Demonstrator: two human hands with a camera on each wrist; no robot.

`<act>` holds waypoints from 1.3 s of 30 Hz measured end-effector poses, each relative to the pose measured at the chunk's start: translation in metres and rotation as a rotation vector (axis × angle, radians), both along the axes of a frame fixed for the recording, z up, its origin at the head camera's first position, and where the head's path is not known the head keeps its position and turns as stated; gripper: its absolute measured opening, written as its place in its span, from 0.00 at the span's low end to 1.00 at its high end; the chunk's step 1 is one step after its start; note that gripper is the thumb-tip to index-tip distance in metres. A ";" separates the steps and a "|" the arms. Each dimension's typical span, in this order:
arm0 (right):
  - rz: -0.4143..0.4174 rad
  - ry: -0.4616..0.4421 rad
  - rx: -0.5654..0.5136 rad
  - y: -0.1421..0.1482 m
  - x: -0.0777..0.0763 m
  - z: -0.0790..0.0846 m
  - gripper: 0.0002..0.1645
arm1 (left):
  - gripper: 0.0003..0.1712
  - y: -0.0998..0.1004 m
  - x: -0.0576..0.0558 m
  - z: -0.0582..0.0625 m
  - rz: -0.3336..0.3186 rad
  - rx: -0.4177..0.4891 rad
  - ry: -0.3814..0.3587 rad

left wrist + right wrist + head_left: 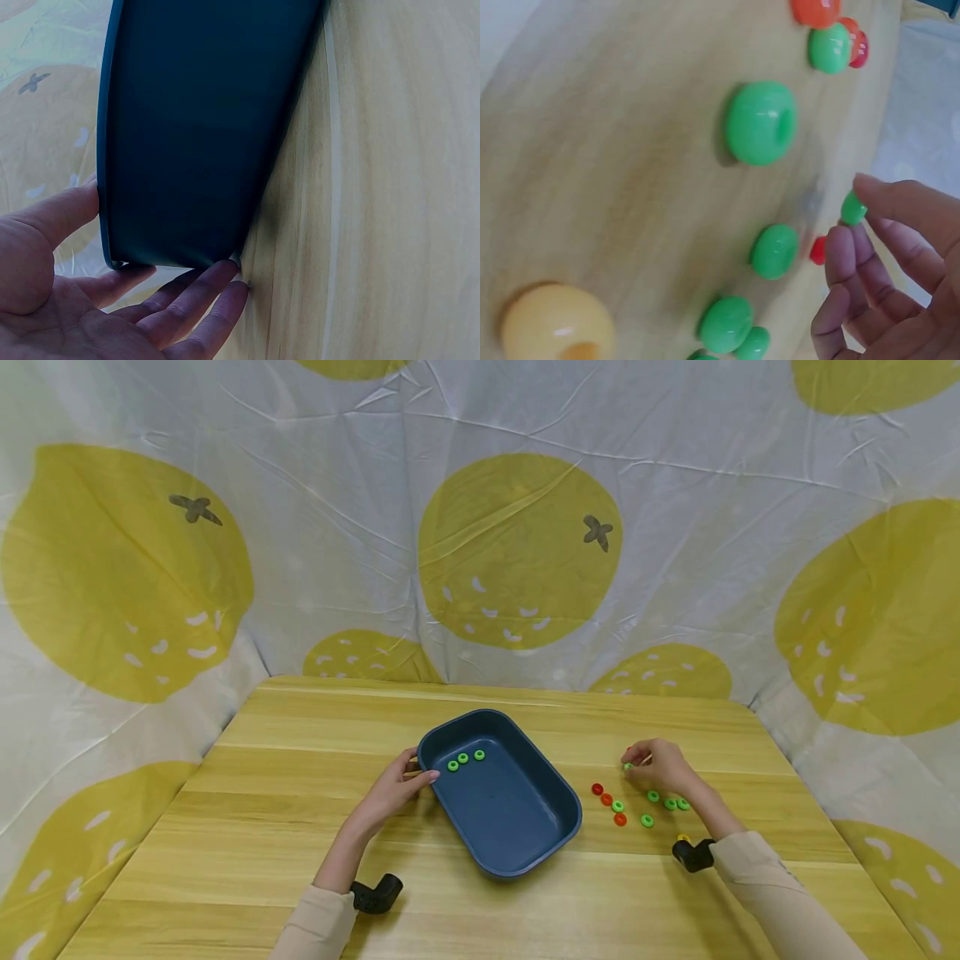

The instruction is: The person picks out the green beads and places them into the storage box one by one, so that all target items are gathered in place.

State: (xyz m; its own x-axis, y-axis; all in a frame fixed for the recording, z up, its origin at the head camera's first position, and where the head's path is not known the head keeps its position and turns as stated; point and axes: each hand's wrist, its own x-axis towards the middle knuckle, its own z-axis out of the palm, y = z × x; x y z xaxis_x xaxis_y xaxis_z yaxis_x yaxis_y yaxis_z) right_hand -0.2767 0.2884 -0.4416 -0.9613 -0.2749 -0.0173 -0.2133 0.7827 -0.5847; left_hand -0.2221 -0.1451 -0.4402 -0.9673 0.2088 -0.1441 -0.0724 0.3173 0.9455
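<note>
A dark blue rectangular basin [495,814] sits at an angle on the table, with three green rings [462,758] on its floor near the far left end. My left hand [392,789] holds that end, the thumb over the rim and the fingers against the outer wall, as the left wrist view shows. Between thumb and fingertips my right hand [663,767] pinches a small green ring [853,208], just above the table to the right of the basin. A red ring [818,250] lies beyond the fingers, partly hidden by them in the head view.
Right of the basin lies a short row with a dark red ring [597,788], orange-red rings [619,819] and a green one [617,807]. Several more green rings [652,796] and a yellow ring [559,322] lie under the right forearm. A lemon-print cloth [517,552] hangs behind the table.
</note>
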 end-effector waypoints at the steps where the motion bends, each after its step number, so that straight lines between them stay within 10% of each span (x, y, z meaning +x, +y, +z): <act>1: 0.005 0.016 -0.008 0.000 -0.001 0.001 0.07 | 0.33 0.000 0.000 0.000 -0.001 0.001 0.001; 39: 0.164 0.072 -0.156 -0.112 -0.034 0.068 0.11 | 0.33 0.000 0.001 0.003 -0.005 0.013 0.002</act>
State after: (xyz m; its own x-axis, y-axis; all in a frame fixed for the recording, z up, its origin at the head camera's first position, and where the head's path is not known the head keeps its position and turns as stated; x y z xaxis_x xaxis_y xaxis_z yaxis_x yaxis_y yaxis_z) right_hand -0.3112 0.1766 -0.3732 -0.9010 -0.4211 0.1044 -0.3752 0.6355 -0.6748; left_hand -0.2209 -0.1448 -0.4374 -0.9664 0.2157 -0.1395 -0.0690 0.3051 0.9498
